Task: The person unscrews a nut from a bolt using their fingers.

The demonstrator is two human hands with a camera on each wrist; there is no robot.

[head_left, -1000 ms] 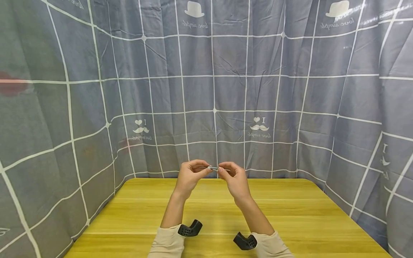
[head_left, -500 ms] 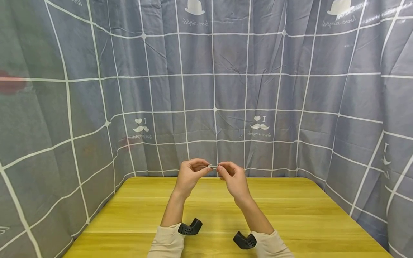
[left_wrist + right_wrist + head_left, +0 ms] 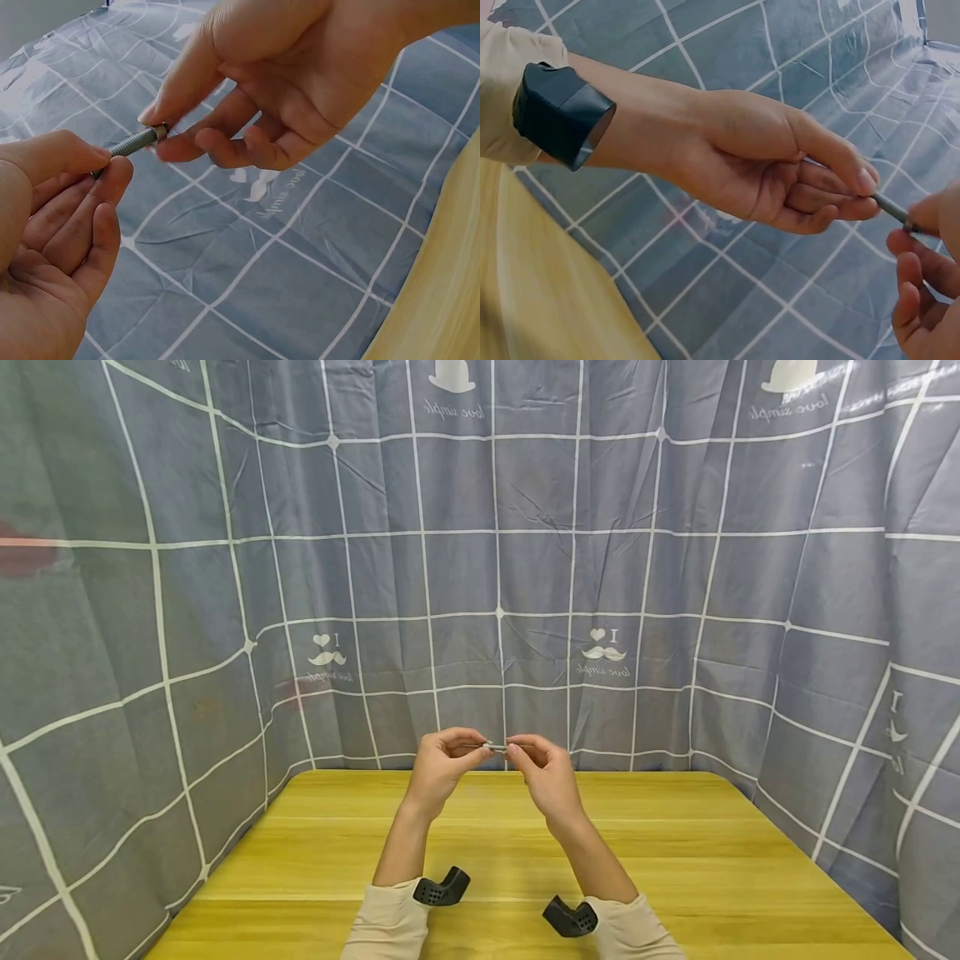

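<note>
A grey threaded bolt (image 3: 133,142) is held up between my two hands, above the far edge of the table. My left hand (image 3: 437,777) pinches one end of it between thumb and forefinger, which hide that tip. At the other end sits a short ring-shaped nut (image 3: 160,133). My right hand (image 3: 553,783) has its thumb on one side of this nut and its forefinger on the other; these fingertips are slightly blurred in the left wrist view. In the right wrist view a smooth-looking stretch of the bolt (image 3: 889,207) shows between both sets of fingertips.
Below the hands spreads a yellow wood-grain table (image 3: 480,852). A grey curtain (image 3: 495,568) with white grid lines surrounds its back and sides. Black wrist mounts (image 3: 442,887) sit at both cream sleeves (image 3: 390,922).
My right fingertips shift slightly along and around the bolt's end, opening and closing in again. My left hand keeps its pinch in nearly the same place. The view tilts slightly.
</note>
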